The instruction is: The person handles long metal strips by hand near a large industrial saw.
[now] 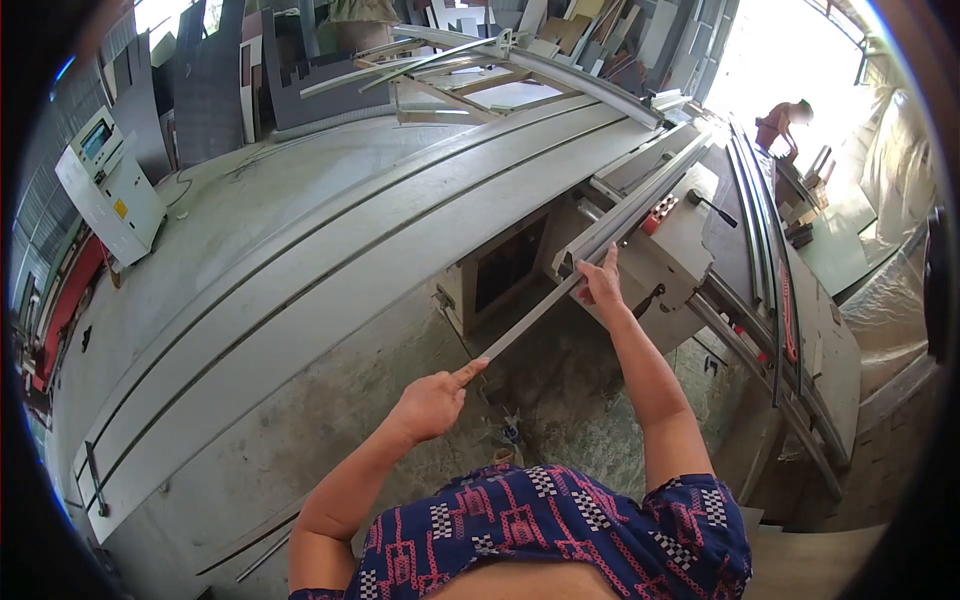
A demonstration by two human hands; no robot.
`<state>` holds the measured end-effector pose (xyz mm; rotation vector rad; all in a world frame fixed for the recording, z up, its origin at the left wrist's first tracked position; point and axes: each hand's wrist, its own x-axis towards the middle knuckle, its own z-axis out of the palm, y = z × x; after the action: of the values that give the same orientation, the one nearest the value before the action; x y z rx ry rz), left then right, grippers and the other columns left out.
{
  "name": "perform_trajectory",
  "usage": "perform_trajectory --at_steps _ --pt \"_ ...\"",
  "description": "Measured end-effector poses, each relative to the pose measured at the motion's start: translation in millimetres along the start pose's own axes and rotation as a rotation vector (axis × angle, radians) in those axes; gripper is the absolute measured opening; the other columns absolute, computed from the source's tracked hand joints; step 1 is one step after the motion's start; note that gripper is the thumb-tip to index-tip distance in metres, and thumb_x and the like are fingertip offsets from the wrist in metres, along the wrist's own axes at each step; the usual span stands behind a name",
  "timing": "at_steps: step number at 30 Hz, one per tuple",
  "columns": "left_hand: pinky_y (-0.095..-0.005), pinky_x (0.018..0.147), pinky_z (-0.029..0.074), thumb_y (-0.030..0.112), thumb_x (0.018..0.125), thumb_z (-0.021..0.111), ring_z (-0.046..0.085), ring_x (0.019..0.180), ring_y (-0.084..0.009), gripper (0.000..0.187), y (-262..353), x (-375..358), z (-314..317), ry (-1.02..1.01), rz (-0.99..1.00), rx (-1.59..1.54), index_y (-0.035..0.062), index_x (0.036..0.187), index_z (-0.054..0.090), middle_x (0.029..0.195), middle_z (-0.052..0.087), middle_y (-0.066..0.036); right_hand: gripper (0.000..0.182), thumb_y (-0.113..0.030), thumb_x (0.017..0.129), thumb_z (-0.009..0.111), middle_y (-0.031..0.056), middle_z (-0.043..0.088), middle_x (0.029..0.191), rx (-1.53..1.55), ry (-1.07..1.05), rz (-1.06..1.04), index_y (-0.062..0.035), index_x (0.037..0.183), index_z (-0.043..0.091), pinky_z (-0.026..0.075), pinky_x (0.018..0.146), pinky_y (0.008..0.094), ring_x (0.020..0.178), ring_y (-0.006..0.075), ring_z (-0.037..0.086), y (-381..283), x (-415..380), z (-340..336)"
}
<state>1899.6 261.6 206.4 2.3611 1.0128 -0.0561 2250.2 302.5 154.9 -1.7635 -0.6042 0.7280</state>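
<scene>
A long narrow grey strip (530,322) runs from my left hand up to the near end of a metal fence rail (640,205) on a saw machine. My left hand (432,402) is closed round the strip's near end, its index finger stretched along it. Further up, my right hand (602,283) rests where strip and rail meet. Its thumb lies by the strip, its index finger points up along the rail, and the remaining fingers are curled and partly hidden. The strip's far part is hard to tell from the rail.
A long grooved sliding table (330,235) stretches across the left. Beside the rail are a red block (658,214) and a black lever (712,208). Dark strips (765,230) lie at right. A control cabinet (112,185) stands far left; another person (782,125) bends near the bright doorway.
</scene>
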Motion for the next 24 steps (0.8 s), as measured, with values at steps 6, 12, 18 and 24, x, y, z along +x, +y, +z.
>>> perform_trajectory --at_steps 6,12,18,24 --pt "-0.0462 0.078 0.045 0.015 0.086 0.048 0.058 0.083 -0.0388 0.058 -4.3 -25.5 -6.5 -0.006 -0.024 -0.017 0.0306 0.139 0.032 0.083 0.056 -0.021 0.092 -0.025 0.075 0.068 0.0130 0.059 0.093 -0.028 -0.056 -0.037 -0.0126 0.146 0.010 0.039 0.035 0.0284 0.042 0.0158 0.051 0.3 -26.7 2.3" --pt "-0.0443 0.079 0.045 0.013 0.084 0.049 0.059 0.085 -0.0372 0.058 -14.1 -62.4 -4.7 -0.006 -0.071 -0.074 0.0295 0.138 0.036 0.086 0.058 -0.021 0.083 -0.025 0.077 0.068 0.0146 0.058 0.098 0.055 0.055 -0.095 -0.0113 0.143 0.020 0.041 0.036 0.0283 0.045 0.0154 0.053 21.0 -18.4 -5.4" --pt "-0.0405 0.080 0.046 0.012 0.082 0.051 0.060 0.088 -0.0359 0.055 -26.7 -106.2 -10.3 -0.003 -0.084 -0.125 0.0239 0.135 0.042 0.095 0.061 -0.020 0.086 -0.019 0.074 0.069 0.0162 0.059 0.101 0.082 0.128 -0.016 -0.0131 0.144 0.019 0.040 0.036 0.0280 0.045 0.0163 0.054 11.7 -10.8 -15.1" --pt "-0.0350 0.080 0.047 0.007 0.079 0.054 0.062 0.086 -0.0251 0.053 -40.4 -144.9 -19.1 0.005 -0.160 -0.272 0.0210 0.130 0.050 0.107 0.064 -0.014 0.091 -0.013 0.071 0.070 0.0171 0.059 0.103 0.126 0.105 -0.005 -0.0169 0.145 0.017 0.039 0.035 0.0283 0.045 0.0167 0.054 9.4 -15.2 -10.2"
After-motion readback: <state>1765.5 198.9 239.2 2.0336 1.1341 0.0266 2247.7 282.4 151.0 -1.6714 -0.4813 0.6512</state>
